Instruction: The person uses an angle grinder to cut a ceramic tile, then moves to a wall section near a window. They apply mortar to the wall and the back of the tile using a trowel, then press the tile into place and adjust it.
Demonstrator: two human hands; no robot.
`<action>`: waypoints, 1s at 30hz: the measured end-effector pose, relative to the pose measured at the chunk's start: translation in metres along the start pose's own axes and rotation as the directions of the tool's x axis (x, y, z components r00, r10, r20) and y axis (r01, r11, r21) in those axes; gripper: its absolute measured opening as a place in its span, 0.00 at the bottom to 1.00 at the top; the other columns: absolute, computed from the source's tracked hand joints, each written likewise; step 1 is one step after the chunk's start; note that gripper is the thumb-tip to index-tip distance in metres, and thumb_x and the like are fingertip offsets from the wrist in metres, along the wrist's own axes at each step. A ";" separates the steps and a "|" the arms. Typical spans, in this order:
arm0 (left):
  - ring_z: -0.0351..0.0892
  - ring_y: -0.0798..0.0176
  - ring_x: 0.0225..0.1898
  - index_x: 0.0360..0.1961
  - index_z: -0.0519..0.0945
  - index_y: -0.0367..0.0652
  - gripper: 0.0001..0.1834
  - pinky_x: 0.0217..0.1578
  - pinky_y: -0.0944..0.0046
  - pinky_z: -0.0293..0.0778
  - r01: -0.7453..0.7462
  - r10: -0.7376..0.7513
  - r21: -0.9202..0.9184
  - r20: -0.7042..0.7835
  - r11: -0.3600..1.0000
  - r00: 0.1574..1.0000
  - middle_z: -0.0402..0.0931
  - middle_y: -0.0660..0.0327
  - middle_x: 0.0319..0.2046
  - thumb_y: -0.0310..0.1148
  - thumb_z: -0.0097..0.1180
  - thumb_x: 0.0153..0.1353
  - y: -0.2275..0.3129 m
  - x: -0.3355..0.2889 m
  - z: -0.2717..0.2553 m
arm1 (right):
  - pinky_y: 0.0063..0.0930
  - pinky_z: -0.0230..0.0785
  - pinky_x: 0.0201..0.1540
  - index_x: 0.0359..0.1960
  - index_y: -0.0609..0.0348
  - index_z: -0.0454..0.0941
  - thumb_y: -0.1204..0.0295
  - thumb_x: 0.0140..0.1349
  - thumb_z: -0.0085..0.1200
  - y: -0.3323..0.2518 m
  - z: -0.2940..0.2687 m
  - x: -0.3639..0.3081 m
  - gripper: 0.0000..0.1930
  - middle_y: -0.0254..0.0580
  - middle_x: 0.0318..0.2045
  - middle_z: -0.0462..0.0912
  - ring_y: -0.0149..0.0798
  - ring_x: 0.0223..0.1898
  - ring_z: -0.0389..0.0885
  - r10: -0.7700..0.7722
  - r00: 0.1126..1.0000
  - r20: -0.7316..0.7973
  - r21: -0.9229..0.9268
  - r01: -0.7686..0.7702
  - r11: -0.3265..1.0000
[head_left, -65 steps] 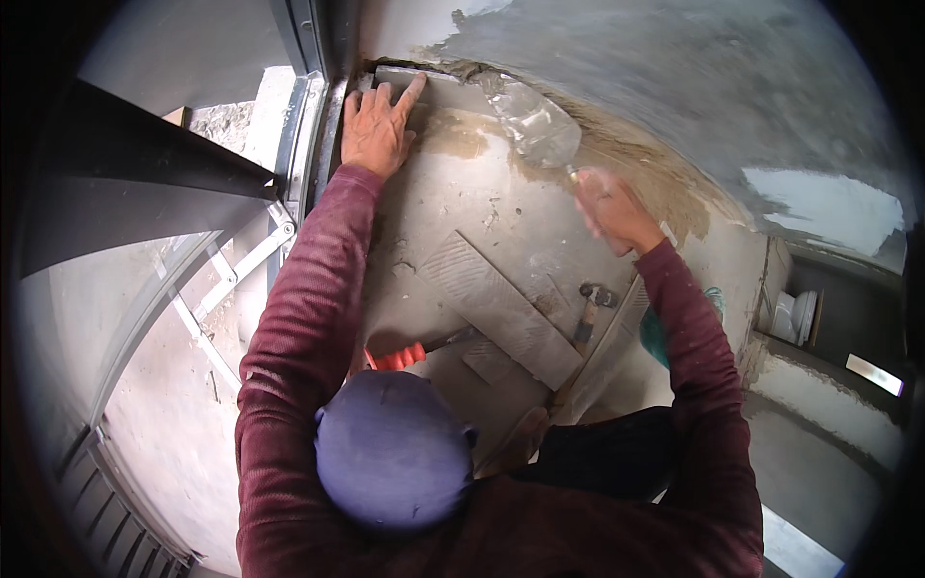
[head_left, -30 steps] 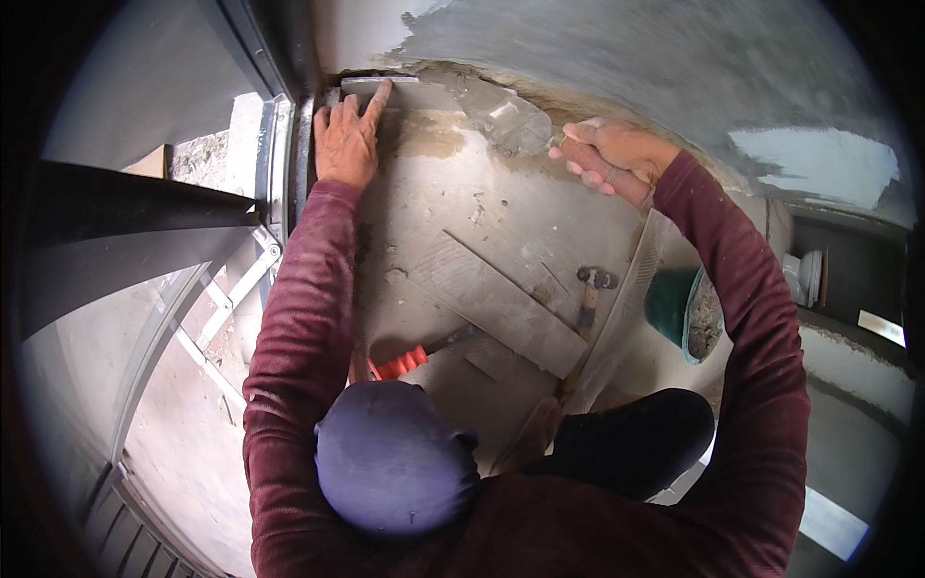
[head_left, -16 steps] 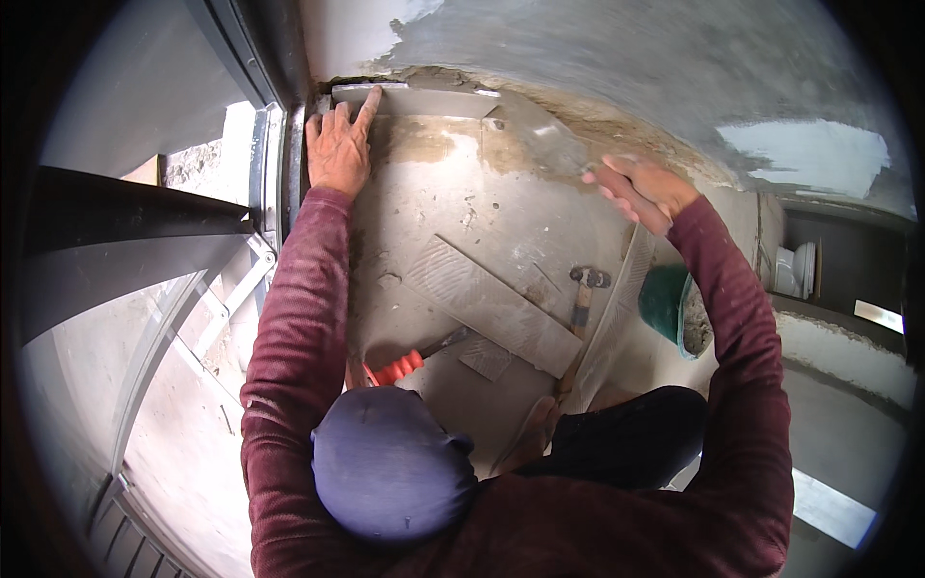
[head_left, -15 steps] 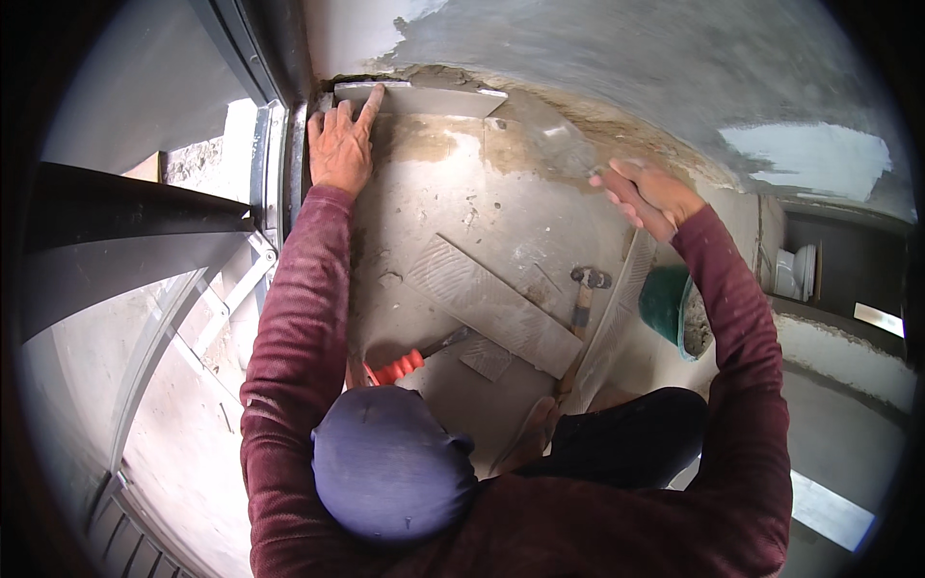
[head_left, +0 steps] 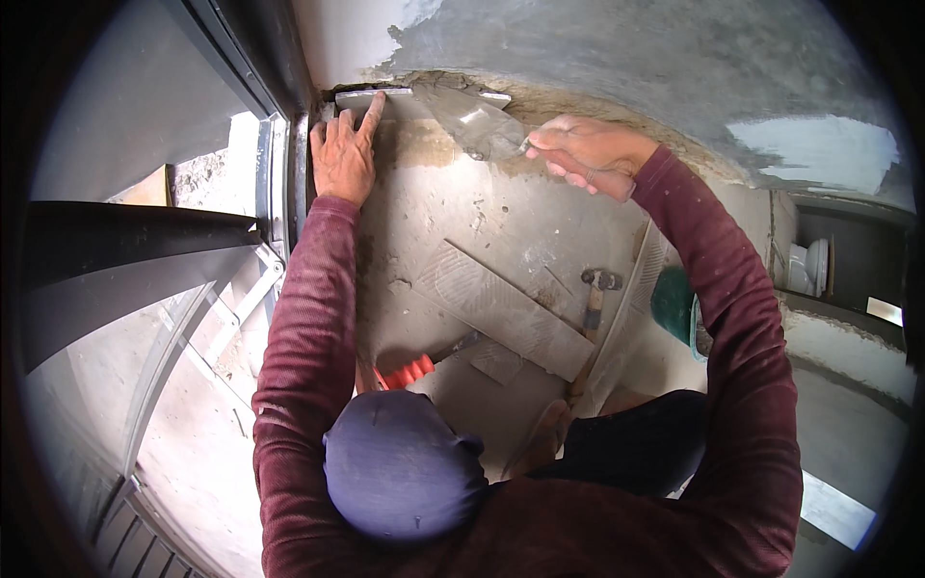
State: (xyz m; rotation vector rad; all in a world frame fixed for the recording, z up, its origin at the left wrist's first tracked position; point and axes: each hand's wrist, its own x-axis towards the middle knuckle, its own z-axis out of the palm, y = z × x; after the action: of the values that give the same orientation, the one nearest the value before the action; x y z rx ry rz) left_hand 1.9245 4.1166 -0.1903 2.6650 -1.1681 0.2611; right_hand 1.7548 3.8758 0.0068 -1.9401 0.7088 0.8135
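My left hand (head_left: 344,162) lies at the foot of the wall beside the door frame, index finger stretched onto the top edge of a narrow tile strip (head_left: 395,108) and the other fingers bent against its left part. The strip stands along the wall base. Gripped in my right hand (head_left: 590,154) is a trowel (head_left: 479,125). Its grey blade points left and covers much of the strip's right half, so I cannot tell whether blade and strip touch.
Behind the strip runs rough mortar (head_left: 568,120). Ridged tile pieces (head_left: 511,306), a hammer (head_left: 594,299) and a red-handled tool (head_left: 407,371) lie on the floor. A green bucket (head_left: 674,306) stands under my right arm. A black metal door frame (head_left: 279,58) borders the left side.
My right hand has carried the trowel leftward, from the bare wall base to in front of the tile strip. My left hand stays on the strip.
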 end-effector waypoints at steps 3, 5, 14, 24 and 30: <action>0.72 0.53 0.56 0.75 0.51 0.69 0.51 0.62 0.47 0.59 -0.006 0.007 0.014 -0.035 1.000 0.999 0.71 0.52 0.55 0.28 0.64 0.54 0.000 0.001 0.000 | 0.23 0.62 0.17 0.50 0.62 0.72 0.49 0.72 0.42 0.002 -0.009 -0.007 0.25 0.30 0.24 0.70 0.24 0.17 0.66 0.016 1.000 -0.006 -0.027 -0.016 0.999; 0.72 0.53 0.56 0.75 0.52 0.68 0.51 0.62 0.47 0.59 0.001 -0.001 -0.007 0.009 1.000 1.000 0.72 0.53 0.55 0.28 0.64 0.54 0.000 0.000 -0.005 | 0.25 0.63 0.18 0.49 0.61 0.72 0.48 0.71 0.42 0.012 -0.021 -0.008 0.25 0.30 0.25 0.71 0.25 0.19 0.67 0.004 1.000 0.010 -0.036 -0.004 0.999; 0.72 0.53 0.56 0.75 0.51 0.68 0.52 0.62 0.47 0.59 -0.002 0.002 -0.017 -0.012 1.000 1.000 0.71 0.53 0.55 0.28 0.65 0.54 -0.001 0.002 0.001 | 0.23 0.61 0.16 0.49 0.62 0.73 0.50 0.74 0.40 0.055 -0.041 -0.042 0.25 0.30 0.24 0.71 0.25 0.18 0.67 0.103 0.994 -0.040 0.025 -0.102 0.995; 0.73 0.54 0.55 0.75 0.53 0.69 0.43 0.63 0.48 0.59 0.011 -0.011 0.000 -0.022 1.000 1.000 0.73 0.54 0.53 0.21 0.48 0.62 0.001 0.001 -0.001 | 0.26 0.64 0.18 0.44 0.52 0.73 0.49 0.71 0.44 0.109 0.138 -0.015 0.19 0.28 0.24 0.70 0.25 0.18 0.66 0.186 0.929 -0.320 0.711 0.106 0.695; 0.73 0.54 0.55 0.74 0.54 0.71 0.40 0.63 0.47 0.59 0.002 -0.002 0.003 -0.035 1.000 0.999 0.73 0.53 0.55 0.22 0.45 0.65 -0.001 0.004 0.005 | 0.31 0.65 0.17 0.38 0.51 0.68 0.51 0.71 0.41 0.054 0.208 0.052 0.17 0.33 0.23 0.70 0.31 0.16 0.69 0.114 0.889 -0.443 0.886 0.414 0.210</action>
State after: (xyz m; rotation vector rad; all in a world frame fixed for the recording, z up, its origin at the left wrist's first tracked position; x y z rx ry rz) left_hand 1.9277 4.1132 -0.1939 2.6526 -1.1557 0.3075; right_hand 1.6936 4.0276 -0.1413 -0.8788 0.9339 -0.3084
